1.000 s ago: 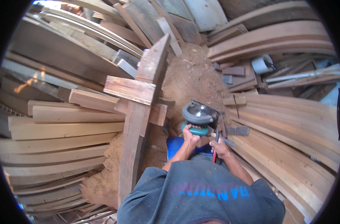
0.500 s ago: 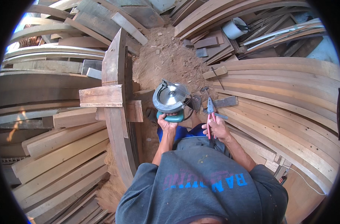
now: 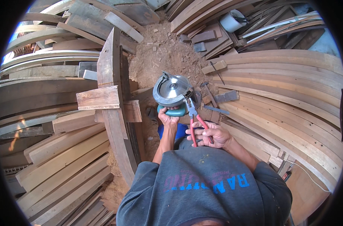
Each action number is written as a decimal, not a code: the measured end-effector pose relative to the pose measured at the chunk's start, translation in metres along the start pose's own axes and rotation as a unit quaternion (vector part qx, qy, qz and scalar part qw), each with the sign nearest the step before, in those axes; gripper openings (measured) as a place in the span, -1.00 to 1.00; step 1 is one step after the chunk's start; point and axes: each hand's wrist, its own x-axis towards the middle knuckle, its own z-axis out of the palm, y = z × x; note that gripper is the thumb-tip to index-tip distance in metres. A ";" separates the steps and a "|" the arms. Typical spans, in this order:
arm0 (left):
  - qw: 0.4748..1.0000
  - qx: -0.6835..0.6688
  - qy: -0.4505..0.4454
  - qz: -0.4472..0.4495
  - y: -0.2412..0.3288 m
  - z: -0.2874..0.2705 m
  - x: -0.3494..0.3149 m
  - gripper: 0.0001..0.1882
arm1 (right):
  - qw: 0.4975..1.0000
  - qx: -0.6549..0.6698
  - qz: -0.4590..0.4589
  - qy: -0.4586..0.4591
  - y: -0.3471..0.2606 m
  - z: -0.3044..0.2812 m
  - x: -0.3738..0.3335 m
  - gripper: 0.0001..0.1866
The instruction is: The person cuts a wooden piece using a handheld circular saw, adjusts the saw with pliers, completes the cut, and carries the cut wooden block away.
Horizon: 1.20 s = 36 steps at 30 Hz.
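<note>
Green circular saw (image 3: 173, 93): out in front of the shirt (image 3: 201, 165), just beyond the left hand (image 3: 168, 118); silver blade (image 3: 176, 86) faces up at my camera, metal guard (image 3: 164, 100) curving round its near edge
Left hand: fingers curled round the green handle (image 3: 173, 111); grip narrow, holding the saw; I can't see every finger
Pliers (image 3: 193, 112): right of the left-hand grip; red sleeves (image 3: 206, 130) point back toward the shirt, handles spread; nose at the saw's right rim; touching or just beside, I can't tell
Right hand (image 3: 217, 135): loosely round the red sleeves, fingers part-stretched; grip fairly wide, holding the pliers
Saw handling: I'd judge it heavy, stiff, weight beyond the wrist; take it by the green handle; keep fingers off the blade's rim, likely sharp
Pliers handling: I'd guess light beside the saw, rigid; sleeves likely less slippery than bare metal; hold both sleeves, well back from the pivot
Wooden beam (image 3: 111, 75): left of the left-hand grip, well apart; short block (image 3: 98, 98) lies across it
Hammer (image 3: 211, 95): beyond the right-hand grip; flat grey piece (image 3: 226, 96) just beside it
Planks (image 3: 284, 98): right of the right-hand grip, stacked; more lie left, past the beam
Floor (image 3: 152, 62): beyond the saw; sawdust, wood chips
</note>
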 end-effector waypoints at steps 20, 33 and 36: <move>1.000 0.006 -0.006 0.001 0.004 -0.011 -0.009 -0.82 | 0.998 -0.034 0.041 -0.028 0.004 -0.021 0.008 -0.44; 0.999 0.040 -0.015 -0.015 0.010 -0.023 -0.014 -0.83 | 0.994 0.095 0.061 0.010 0.018 -0.020 0.005 -0.80; 0.999 0.039 0.008 -0.020 0.014 -0.026 -0.012 -0.83 | 0.992 0.071 0.078 0.068 0.022 -0.005 0.006 -0.85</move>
